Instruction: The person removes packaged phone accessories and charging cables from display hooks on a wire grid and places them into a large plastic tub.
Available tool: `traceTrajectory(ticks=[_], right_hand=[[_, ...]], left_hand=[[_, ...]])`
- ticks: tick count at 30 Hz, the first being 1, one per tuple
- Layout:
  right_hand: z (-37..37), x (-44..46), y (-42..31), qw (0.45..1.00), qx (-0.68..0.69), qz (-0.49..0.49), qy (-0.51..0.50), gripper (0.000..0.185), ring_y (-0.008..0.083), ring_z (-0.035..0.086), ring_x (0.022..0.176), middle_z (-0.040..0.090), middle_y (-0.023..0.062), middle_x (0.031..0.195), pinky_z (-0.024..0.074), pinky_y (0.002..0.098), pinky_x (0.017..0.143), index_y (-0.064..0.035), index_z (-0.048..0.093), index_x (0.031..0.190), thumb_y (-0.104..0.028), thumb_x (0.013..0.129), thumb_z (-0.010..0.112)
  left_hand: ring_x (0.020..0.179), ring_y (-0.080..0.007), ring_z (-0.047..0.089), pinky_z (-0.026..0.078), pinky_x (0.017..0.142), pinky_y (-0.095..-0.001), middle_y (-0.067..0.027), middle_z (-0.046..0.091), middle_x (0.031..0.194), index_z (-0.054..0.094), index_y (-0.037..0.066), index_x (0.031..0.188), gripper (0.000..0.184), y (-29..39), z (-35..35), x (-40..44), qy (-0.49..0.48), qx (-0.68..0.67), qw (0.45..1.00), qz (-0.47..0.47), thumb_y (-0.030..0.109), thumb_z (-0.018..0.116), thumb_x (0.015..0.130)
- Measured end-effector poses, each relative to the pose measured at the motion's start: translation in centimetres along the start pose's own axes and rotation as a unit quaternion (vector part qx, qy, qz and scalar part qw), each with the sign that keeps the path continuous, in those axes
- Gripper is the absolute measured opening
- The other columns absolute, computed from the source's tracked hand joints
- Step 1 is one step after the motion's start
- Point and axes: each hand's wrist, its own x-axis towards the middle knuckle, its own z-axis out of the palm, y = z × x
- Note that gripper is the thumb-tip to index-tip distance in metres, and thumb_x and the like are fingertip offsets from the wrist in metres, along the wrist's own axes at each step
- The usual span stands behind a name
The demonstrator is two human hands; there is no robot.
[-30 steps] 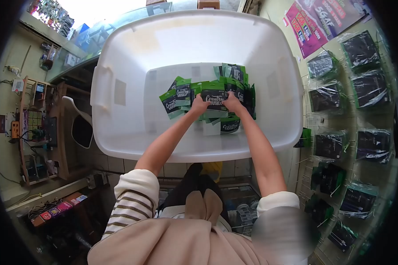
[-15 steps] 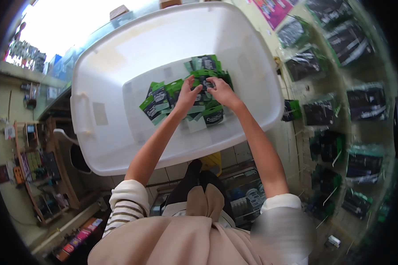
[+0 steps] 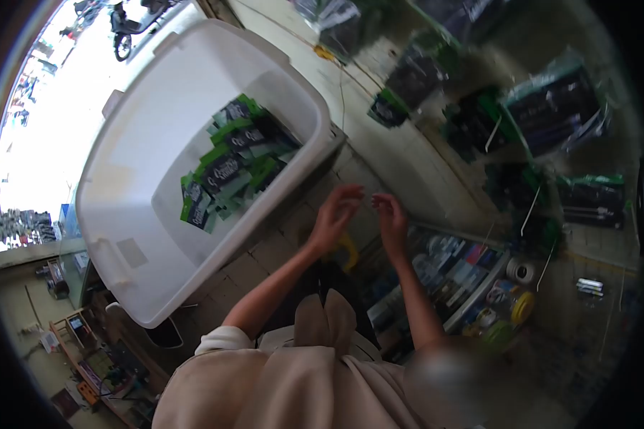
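My left hand (image 3: 336,214) is in the air beside the tub's near edge, its fingers stretched out and apart with nothing visible in them. Close by on its right is my right hand (image 3: 391,220), fingers loosely bent and spread, also without a visible object. A small gap separates the fingertips of the two hands. To their upper left, a large white plastic tub (image 3: 215,275) holds a loose pile of green and dark flat packets (image 3: 225,168) with white lettering. Neither hand touches the tub or the packets.
Dark items in clear plastic bags (image 3: 554,107) hang along the wall at right. Below my right hand is a case of small goods (image 3: 451,268), with a roll of tape (image 3: 520,271) at its corner. A motorbike (image 3: 125,28) stands outside, upper left.
Both hands have left the packets in the tub and moved out past its near edge. My view has turned right, so the tub appears tilted and farther left.
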Motion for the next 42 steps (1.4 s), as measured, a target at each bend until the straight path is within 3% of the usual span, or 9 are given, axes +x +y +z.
traceTrajectory(ticks=[4, 6, 13, 17, 25, 31, 33, 35, 42], right_hand=[[-2.7, -0.1, 7.6, 0.999, -0.015, 0.041, 0.030, 0.016, 0.0143, 0.055, 0.075, 0.056, 0.0071, 0.081, 0.0428, 0.0259, 0.070, -0.0013, 0.054, 0.091, -0.005, 0.084, 0.039], [-3.0, 1.0, 9.6, 0.997, -0.009, 0.064, 0.039, 0.018, 0.0137, 0.054, 0.074, 0.056, 0.0074, 0.079, 0.0428, 0.0256, 0.070, -0.0016, 0.054, 0.091, -0.004, 0.082, 0.038], [-2.8, 7.8, 16.2, 0.997, -0.041, 0.045, 0.049, 0.020, 0.0143, 0.054, 0.076, 0.056, 0.0080, 0.083, 0.0432, 0.0267, 0.071, -0.0021, 0.052, 0.095, -0.001, 0.079, 0.039], [-2.1, 12.5, 18.3, 0.992, -0.100, -0.007, 0.075, 0.027, 0.0185, 0.053, 0.082, 0.052, 0.0103, 0.094, 0.0438, 0.0290, 0.072, -0.0037, 0.047, 0.105, -0.002, 0.077, 0.044], [-0.1, 20.0, 21.9, 0.973, -0.108, -0.126, 0.162, 0.044, 0.0248, 0.046, 0.093, 0.044, 0.0155, 0.103, 0.0370, 0.0345, 0.082, -0.0012, 0.035, 0.116, -0.005, 0.074, 0.050], [0.7, 23.1, 22.8, 0.917, -0.175, -0.219, 0.285, 0.048, 0.0311, 0.039, 0.102, 0.038, 0.0192, 0.106, 0.0319, 0.0386, 0.087, -0.0007, 0.028, 0.118, -0.007, 0.076, 0.050], [0.8, 23.9, 23.4, 0.910, -0.191, -0.227, 0.290, 0.047, 0.0314, 0.039, 0.101, 0.039, 0.0193, 0.105, 0.0318, 0.0390, 0.087, -0.0009, 0.029, 0.118, -0.008, 0.078, 0.050], [1.0, 24.4, 23.9, 0.897, -0.184, -0.263, 0.304, 0.042, 0.0247, 0.045, 0.094, 0.041, 0.0151, 0.101, 0.0356, 0.0340, 0.083, -0.0008, 0.034, 0.116, -0.011, 0.079, 0.052], [1.6, 23.7, 22.4, 0.925, -0.136, -0.224, 0.277, 0.033, 0.0196, 0.047, 0.082, 0.041, 0.0120, 0.093, 0.0402, 0.0307, 0.073, 0.0000, 0.039, 0.108, -0.012, 0.080, 0.052]], left_hand=[[0.099, -0.0150, 0.047, 0.038, 0.082, -0.0277, -0.0063, 0.050, 0.101, 0.044, 0.008, 0.111, 0.029, -8.3, 2.0, 0.9, 0.012, -0.024, 0.996, -0.083, 0.005, 0.045, 0.082], [0.096, -0.0143, 0.048, 0.039, 0.080, -0.0268, -0.0063, 0.050, 0.101, 0.044, 0.008, 0.110, 0.029, -11.4, 2.2, 2.3, 0.029, 0.071, 0.996, -0.049, 0.005, 0.046, 0.082], [0.092, -0.0147, 0.049, 0.040, 0.079, -0.0272, -0.0054, 0.049, 0.099, 0.042, 0.008, 0.111, 0.030, -19.0, 1.1, 10.1, 0.039, 0.107, 0.993, -0.026, 0.003, 0.046, 0.081], [0.096, -0.0176, 0.047, 0.041, 0.078, -0.0286, -0.0091, 0.047, 0.101, 0.037, 0.006, 0.115, 0.039, -23.6, -0.7, 17.2, 0.060, 0.132, 0.989, 0.015, 0.007, 0.052, 0.079], [0.103, -0.0266, 0.043, 0.037, 0.085, -0.0342, -0.0178, 0.041, 0.112, 0.029, 0.000, 0.120, 0.058, -25.7, -1.9, 27.1, 0.096, 0.124, 0.983, 0.090, 0.010, 0.060, 0.072], [0.116, -0.0271, 0.034, 0.027, 0.095, -0.0317, -0.0204, 0.034, 0.123, 0.021, -0.002, 0.126, 0.063, -26.9, -1.3, 31.6, 0.016, 0.119, 0.972, 0.202, 0.014, 0.056, 0.076], [0.113, -0.0259, 0.037, 0.028, 0.093, -0.0312, -0.0197, 0.037, 0.121, 0.023, -0.002, 0.125, 0.060, -27.3, -0.8, 32.2, 0.011, 0.097, 0.967, 0.235, 0.013, 0.056, 0.077], [0.109, -0.0254, 0.039, 0.031, 0.091, -0.0312, -0.0186, 0.039, 0.117, 0.025, -0.001, 0.124, 0.058, -27.7, -0.3, 32.3, 0.010, 0.074, 0.970, 0.233, 0.012, 0.056, 0.077], [0.091, -0.0247, 0.045, 0.037, 0.081, -0.0316, -0.0155, 0.044, 0.099, 0.034, 0.004, 0.121, 0.049, -28.2, -0.4, 31.8, 0.040, 0.063, 0.971, 0.225, 0.010, 0.055, 0.077]])
